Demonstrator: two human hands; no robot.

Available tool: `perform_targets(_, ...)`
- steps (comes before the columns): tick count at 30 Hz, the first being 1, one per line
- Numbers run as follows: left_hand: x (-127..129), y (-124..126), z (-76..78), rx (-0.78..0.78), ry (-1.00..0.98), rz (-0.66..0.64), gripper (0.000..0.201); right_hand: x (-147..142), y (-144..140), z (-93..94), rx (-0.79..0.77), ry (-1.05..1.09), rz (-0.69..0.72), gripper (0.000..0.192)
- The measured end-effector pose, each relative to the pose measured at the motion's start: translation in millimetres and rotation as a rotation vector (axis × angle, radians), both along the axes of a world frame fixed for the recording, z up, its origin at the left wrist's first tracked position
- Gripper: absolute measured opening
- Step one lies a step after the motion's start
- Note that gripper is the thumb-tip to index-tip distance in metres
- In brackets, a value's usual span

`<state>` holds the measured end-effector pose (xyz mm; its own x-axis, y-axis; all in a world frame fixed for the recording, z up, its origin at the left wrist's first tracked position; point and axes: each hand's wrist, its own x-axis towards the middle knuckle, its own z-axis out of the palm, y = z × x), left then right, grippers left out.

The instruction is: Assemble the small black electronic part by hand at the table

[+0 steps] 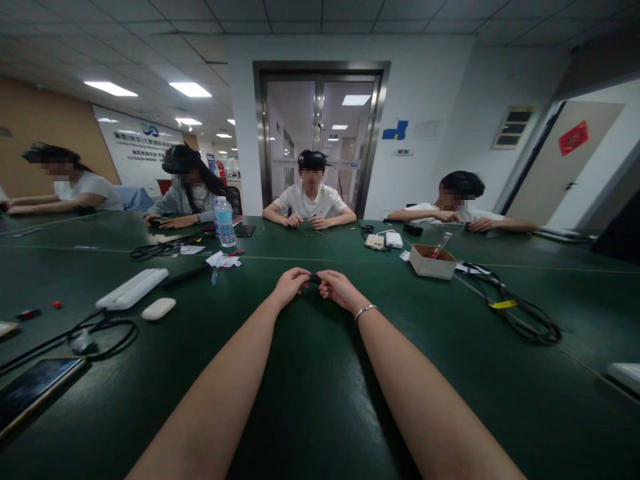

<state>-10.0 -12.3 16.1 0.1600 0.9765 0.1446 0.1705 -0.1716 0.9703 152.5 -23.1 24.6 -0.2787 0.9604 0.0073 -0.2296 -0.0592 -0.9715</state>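
Observation:
Both my arms reach forward over the dark green table point(310, 400). A small black object point(315, 279) is held between my hands, too small to name. My left hand point(291, 287) pinches its left end with thumb and fingers. On the other end, my right hand point(340, 289) closes in a similar pinch, its lower fingers curled in. A silver bracelet point(365, 311) circles my right wrist. Most of the black object is covered by my fingertips.
Left of my arms lie a white earbud case point(159, 309), a white power strip point(133, 289) and a phone point(37, 393). A water bottle point(225, 223) stands farther back. To the right are a cardboard box point(432, 265) and coiled cables point(525, 320). Several people sit around the table.

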Motion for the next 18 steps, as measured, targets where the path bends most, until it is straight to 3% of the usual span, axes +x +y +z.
perform_targets(18,2.6,-2.3,3.6,0.012,0.015,-0.002,0.022,0.8,-1.7,0.9,0.008,0.017,0.029,0.007)
